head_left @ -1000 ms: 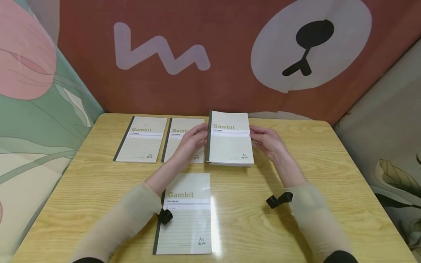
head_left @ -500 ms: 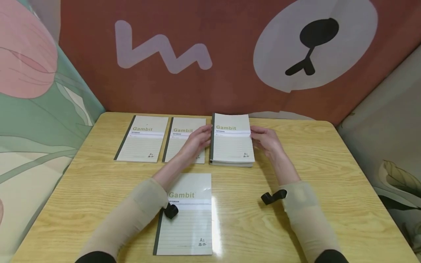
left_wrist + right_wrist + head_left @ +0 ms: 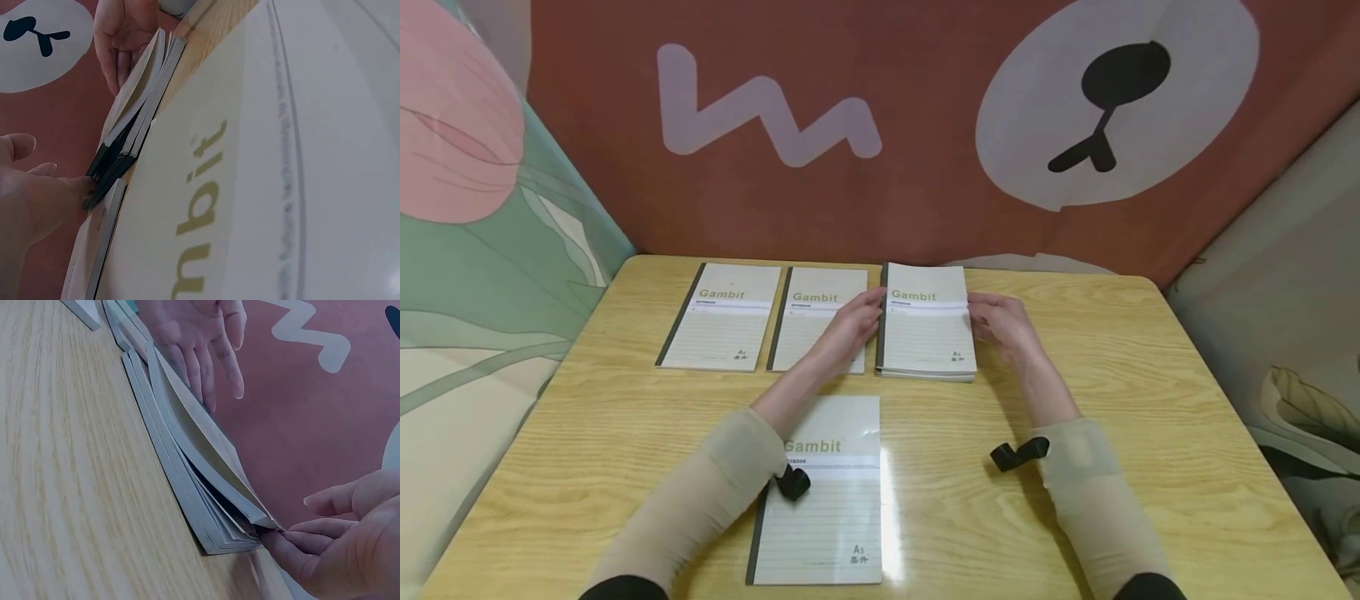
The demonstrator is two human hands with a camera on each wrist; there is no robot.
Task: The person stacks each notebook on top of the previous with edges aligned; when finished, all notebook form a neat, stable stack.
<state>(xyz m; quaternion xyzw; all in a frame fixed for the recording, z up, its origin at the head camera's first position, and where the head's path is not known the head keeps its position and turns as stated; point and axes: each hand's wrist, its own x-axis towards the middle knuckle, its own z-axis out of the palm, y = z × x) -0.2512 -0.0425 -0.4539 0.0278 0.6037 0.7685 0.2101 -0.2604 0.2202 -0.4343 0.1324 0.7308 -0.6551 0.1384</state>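
A white Gambit notebook (image 3: 925, 333) with a dark spine lies on top of a small stack at the back of the table. In the right wrist view it bows upward, leaving a gap over the lower notebooks (image 3: 164, 456). My left hand (image 3: 848, 329) touches its spine side with extended fingers, thumb raised. At the opposite edge, my right hand (image 3: 1006, 327) has its fingertips against the notebook's side, partly hidden under the cover; the thumb stays apart. The left wrist view shows the left hand's fingertips (image 3: 86, 185) at the dark spines.
Two similar notebooks lie left of the stack, one at far left (image 3: 718, 321) and one beside it (image 3: 808, 325) beneath my left hand. A nearer notebook (image 3: 831, 517) lies under my left forearm. A printed wall covering (image 3: 925, 200) rises behind the wooden table (image 3: 1075, 375).
The top notebook has come down from above the stack and now sits closer and more squarely on it. Both hands have lowered slightly with it.
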